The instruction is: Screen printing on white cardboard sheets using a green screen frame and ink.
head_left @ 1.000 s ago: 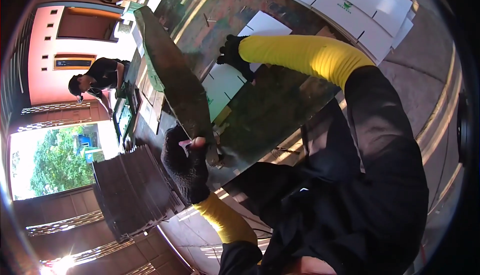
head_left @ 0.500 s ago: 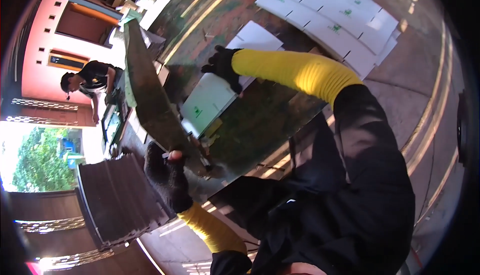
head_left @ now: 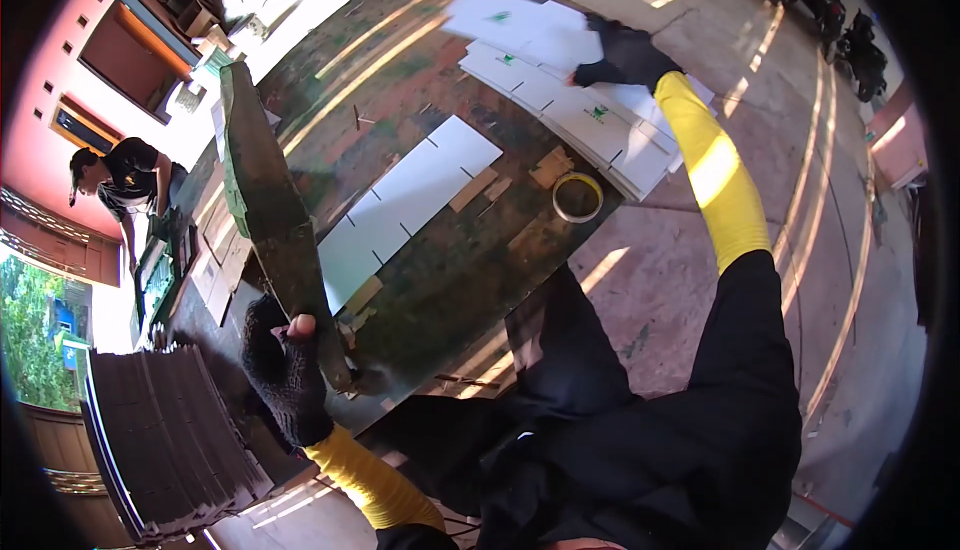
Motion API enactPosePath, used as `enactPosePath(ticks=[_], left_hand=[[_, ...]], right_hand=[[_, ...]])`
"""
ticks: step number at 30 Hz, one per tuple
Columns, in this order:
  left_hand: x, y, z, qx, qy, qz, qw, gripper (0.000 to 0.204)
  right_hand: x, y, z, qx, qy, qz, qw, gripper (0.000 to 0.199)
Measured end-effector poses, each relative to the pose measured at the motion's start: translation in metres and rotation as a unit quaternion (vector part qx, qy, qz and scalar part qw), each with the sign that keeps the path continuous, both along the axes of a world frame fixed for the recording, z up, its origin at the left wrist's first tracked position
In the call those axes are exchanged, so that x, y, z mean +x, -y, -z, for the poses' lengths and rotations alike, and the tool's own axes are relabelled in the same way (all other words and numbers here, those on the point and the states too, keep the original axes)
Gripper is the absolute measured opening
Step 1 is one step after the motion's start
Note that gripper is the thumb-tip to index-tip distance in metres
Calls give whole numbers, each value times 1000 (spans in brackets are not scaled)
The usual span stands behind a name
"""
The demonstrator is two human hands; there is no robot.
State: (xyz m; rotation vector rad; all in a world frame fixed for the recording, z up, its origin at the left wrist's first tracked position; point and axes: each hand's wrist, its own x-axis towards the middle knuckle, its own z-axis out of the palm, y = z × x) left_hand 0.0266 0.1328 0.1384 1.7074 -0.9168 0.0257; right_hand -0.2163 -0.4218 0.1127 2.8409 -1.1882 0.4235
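Observation:
My left hand [head_left: 285,370], in a dark fingerless-tipped glove, grips the near end of a long brown wooden frame [head_left: 280,210]. The frame stands tilted up, seen nearly edge-on, with green along its left side. My right hand [head_left: 632,55], also in a dark glove, holds a white card sheet [head_left: 520,25] with a small green print, somewhat blurred. That sheet is over a stack of similar printed white cards [head_left: 570,115] at the table's right edge. A plain white slotted card [head_left: 420,190] lies flat on the table beside the frame.
A roll of yellowish tape [head_left: 578,197] sits near the edge of the dark, stained table [head_left: 400,80]. Small cardboard scraps [head_left: 480,190] lie by the plain card. Dark stacked sheets [head_left: 170,440] stand at the lower left. Another person [head_left: 135,175] works at the far left.
My right hand has moved from the table's middle to the stack at right, carrying a printed card. A plain card now shows where the printed one was. My left hand still holds the frame.

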Motion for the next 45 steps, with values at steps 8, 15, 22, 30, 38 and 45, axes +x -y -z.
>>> enactPosePath(ticks=[8,15,22,30,38,45], left_hand=[[-10,6,-4,-11,-27,-16,999,26],[-11,6,-2,-14,36,-66,997,31],[-12,15,-5,34,76,-79,993,39],[-20,30,0,60,34,-70,995,39],[-21,41,9,85,73,-43,993,38],[-56,120,41,50,103,119,986,26]], right_hand=[[-29,73,22,87,-88,201,972,142],[29,36,24,-61,-91,112,988,123],[156,-84,93,-67,150,-307,938,72],[245,-164,160,27,90,-245,965,78],[255,-175,163,110,16,-275,955,91],[225,-37,334,419,516,-294,687,49]])
